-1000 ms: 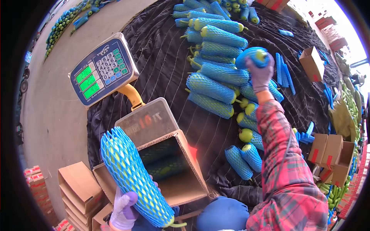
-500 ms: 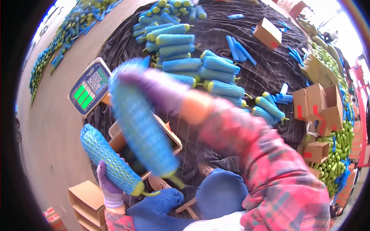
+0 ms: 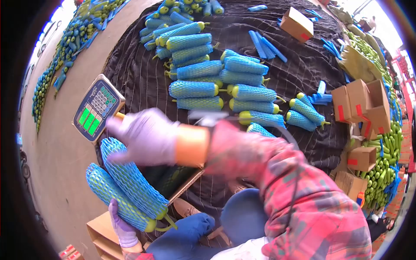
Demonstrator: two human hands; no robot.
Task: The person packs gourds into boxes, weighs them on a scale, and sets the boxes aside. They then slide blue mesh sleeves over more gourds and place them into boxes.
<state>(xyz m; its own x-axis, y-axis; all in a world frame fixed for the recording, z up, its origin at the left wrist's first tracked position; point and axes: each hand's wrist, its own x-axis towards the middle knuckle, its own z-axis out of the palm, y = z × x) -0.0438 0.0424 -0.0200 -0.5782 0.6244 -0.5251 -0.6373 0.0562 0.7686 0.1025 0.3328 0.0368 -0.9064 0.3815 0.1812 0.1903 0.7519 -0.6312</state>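
My left hand (image 3: pixel 123 227), in a purple glove, grips a long green gourd in blue foam netting (image 3: pixel 116 197) from below, its thumb against the side. A second netted gourd (image 3: pixel 134 180) lies alongside it, stem end down; how it is supported is hidden. My right hand (image 3: pixel 145 136), also gloved and blurred, hovers beside the second gourd's upper end with thumb and fingers apart, holding nothing. Under it is an open carton (image 3: pixel 187 186) with dark green gourds inside, partly covered by my hand. A digital scale display (image 3: pixel 98 107) stands just left of my right hand.
Rows of netted gourds (image 3: pixel 199 69) lie on the dark cloth (image 3: pixel 134 56) ahead. Loose blue nets (image 3: pixel 266 45) and a carton (image 3: pixel 297 24) are farther back. More cartons (image 3: pixel 359 106) and bare green gourds (image 3: pixel 381 173) are at the right. A carton (image 3: pixel 104 232) sits at lower left.
The second gourd, held up in my right hand before, now lies against the one in my left hand. My right hand has let go and moved down, its fingers apart.
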